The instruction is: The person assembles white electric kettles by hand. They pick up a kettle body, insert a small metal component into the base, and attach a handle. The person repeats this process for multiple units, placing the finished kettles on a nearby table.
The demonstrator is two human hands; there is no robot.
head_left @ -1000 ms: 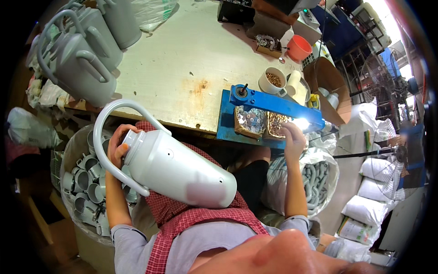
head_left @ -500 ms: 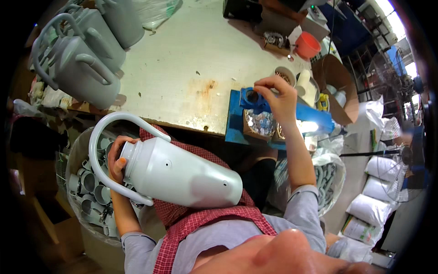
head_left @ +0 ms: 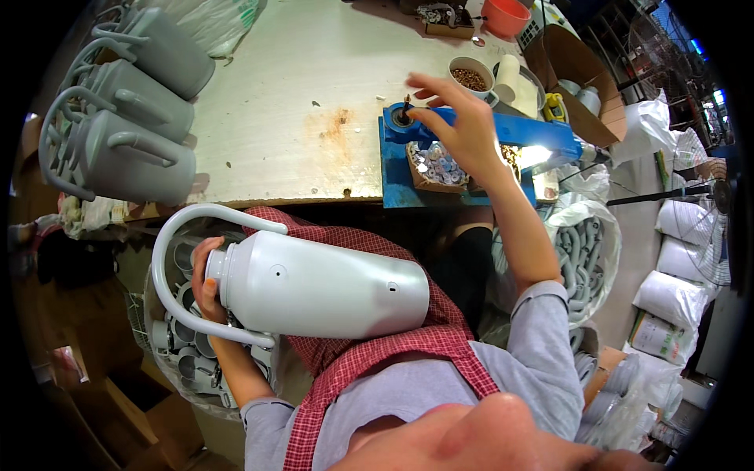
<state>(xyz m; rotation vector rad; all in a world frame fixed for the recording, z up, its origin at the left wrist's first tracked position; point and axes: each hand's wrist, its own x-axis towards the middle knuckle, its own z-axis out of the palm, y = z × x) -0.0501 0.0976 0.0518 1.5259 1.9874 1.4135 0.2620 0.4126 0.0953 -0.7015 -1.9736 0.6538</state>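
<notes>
Grey jug (head_left: 338,286), neck (head_left: 223,275) gripped by the curled left hand (head_left: 202,271), needs steady support; I'd guide the right hand (head_left: 465,128), spread loosely, with care beside the upright pin (head_left: 405,112).

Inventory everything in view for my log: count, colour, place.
grey pot: one, pale grey, across the lap
other pots: at least three, grey, table's left end
table: one, off-white, ahead
fixture: one, blue, table's right front
small parts: many, silvery, beside the fixture
cup: one, white, beyond the fixture
bowl: one, orange-red, far right of table
curved handles: many, grey, low right
cup-shaped parts: many, grey, low left
sacks: several, white, far right
apron: one, red check, worn
left hand: one, bare, holding the grey pot
right hand: one, bare, fingers spread, at the fixture
</notes>
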